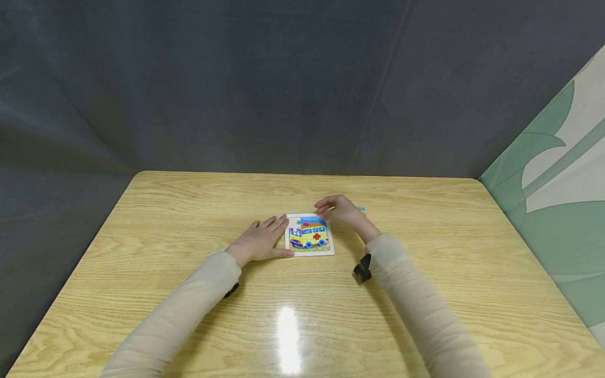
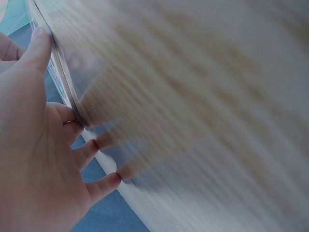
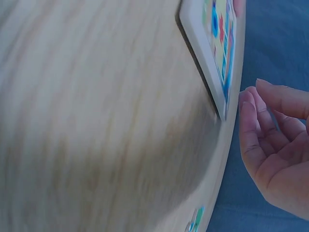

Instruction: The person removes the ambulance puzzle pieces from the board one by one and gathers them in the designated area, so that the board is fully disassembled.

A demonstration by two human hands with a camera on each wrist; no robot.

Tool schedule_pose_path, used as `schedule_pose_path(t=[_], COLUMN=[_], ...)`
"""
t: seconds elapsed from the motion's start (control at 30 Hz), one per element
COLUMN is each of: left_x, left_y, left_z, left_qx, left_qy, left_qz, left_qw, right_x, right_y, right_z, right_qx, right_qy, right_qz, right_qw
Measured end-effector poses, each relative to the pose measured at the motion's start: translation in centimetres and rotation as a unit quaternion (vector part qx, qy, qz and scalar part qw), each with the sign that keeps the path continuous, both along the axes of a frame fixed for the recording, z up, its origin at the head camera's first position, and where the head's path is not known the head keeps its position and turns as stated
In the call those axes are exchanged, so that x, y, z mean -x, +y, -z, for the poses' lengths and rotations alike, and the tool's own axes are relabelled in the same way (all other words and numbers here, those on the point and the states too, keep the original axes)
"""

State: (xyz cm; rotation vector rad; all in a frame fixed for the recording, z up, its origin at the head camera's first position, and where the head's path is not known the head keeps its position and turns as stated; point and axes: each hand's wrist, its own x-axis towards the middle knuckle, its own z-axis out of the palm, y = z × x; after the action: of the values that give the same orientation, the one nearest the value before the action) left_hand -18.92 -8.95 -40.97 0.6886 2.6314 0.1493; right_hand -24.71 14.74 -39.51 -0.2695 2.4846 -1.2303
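A small square picture puzzle [image 1: 309, 236] in a white frame lies on the table, showing a yellow ambulance with a red cross. Its upper left part looks mostly white. My left hand [image 1: 262, 241] rests along the frame's left side, fingers spread, thumb at the lower left corner. Over the upper right corner hovers my right hand [image 1: 342, 211], its fingers loosely bent. In the right wrist view, the right hand [image 3: 277, 150] shows nothing between thumb and fingers, beyond the frame's corner. A colourful loose piece [image 3: 195, 221] lies on the table; in the head view my right hand partly hides it.
The wooden table [image 1: 189, 199] has a glossy top with a bright reflection near its front. A dark curtain [image 1: 302, 84] hangs behind and to the left. At the right stands a panel with green leaf shapes [image 1: 557, 210].
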Motion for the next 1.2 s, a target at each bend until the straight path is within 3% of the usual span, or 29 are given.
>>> schedule_pose_path(t=[0.3, 0.53, 0.8, 1.2], left_x=[-0.1, -0.1, -0.2, -0.1], left_y=[0.0, 0.0, -0.1, -0.1], left_z=[-0.1, -0.1, -0.1, -0.1], left_qx=[0.002, 0.004, 0.003, -0.001], left_qy=[0.003, 0.005, 0.000, 0.001], left_qz=[0.003, 0.006, 0.005, 0.004], left_qw=[1.0000, 1.0000, 1.0000, 1.0000], right_x=[-0.7, -0.8, -0.7, -0.7], right_y=[-1.6, -2.4, -2.9, -3.1], right_z=[0.2, 0.5, 0.6, 0.4], right_qx=[-0.009, -0.046, -0.103, -0.116], right_qy=[-0.009, 0.015, 0.057, 0.104], right_qz=[-0.033, -0.057, -0.123, -0.180], right_qw=[0.999, 0.997, 0.985, 0.971])
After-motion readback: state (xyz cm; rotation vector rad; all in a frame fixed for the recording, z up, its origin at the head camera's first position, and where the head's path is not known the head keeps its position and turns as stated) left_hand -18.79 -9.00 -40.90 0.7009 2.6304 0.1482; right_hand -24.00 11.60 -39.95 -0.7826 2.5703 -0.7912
